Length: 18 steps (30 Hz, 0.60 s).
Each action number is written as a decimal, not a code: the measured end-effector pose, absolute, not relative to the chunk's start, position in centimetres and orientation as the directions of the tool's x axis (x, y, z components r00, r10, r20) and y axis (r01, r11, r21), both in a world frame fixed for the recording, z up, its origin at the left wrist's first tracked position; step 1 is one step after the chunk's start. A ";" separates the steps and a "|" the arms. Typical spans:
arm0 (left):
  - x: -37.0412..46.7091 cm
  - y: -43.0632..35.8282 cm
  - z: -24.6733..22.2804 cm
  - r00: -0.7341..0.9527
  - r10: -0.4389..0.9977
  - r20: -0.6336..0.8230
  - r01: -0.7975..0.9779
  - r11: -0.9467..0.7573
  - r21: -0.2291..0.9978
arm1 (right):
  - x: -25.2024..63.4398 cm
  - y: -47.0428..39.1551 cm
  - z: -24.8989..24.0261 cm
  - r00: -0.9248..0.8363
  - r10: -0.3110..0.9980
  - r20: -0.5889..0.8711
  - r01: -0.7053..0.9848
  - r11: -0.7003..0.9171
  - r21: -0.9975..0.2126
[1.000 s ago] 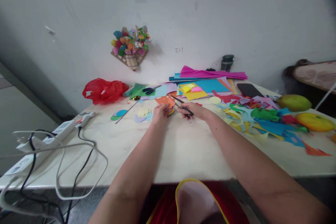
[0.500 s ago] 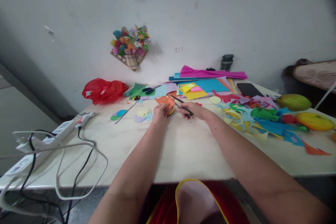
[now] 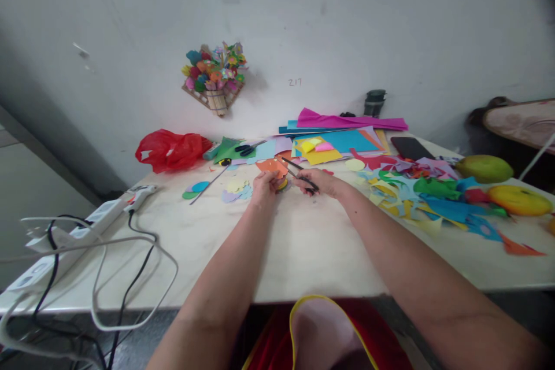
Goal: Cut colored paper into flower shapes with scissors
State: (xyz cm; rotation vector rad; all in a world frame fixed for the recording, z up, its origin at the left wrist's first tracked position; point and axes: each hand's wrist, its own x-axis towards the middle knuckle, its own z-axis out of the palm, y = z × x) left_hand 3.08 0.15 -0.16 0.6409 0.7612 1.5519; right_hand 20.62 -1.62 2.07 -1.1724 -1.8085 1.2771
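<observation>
Near the middle of the table, my left hand [image 3: 266, 185] is closed on a piece of orange paper [image 3: 272, 167]. My right hand [image 3: 319, 181] grips black-handled scissors [image 3: 299, 173], whose blades are parted and point left beside the paper's right edge. A yellow round piece [image 3: 282, 184] shows just under my left hand. Pale yellow, blue and lilac cut pieces [image 3: 237, 190] lie to the left of that hand.
Coloured scraps [image 3: 416, 193], a phone [image 3: 411, 148] and fruit [image 3: 519, 200] lie at the right. Paper sheets [image 3: 347, 142] are at the back. A red bag [image 3: 172, 150], second scissors [image 3: 246, 150] and a power strip [image 3: 71, 238] with cables are on the left.
</observation>
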 end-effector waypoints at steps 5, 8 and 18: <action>3.1 0.2 -0.3 -0.124 0.992 -0.013 -0.630 -0.069 0.774 | 20.5 -1.8 2.3 -0.389 0.921 -0.015 0.310 0.115 -0.944; 3.1 0.2 -0.3 -0.134 0.991 -0.015 -0.631 -0.074 0.772 | 20.4 -2.0 2.5 -0.379 0.925 -0.026 0.296 0.094 -0.950; 3.1 -0.1 0.2 -0.105 0.994 -0.037 -0.629 -0.038 0.776 | 20.2 -2.5 3.1 -0.366 0.929 -0.048 0.268 0.057 -0.962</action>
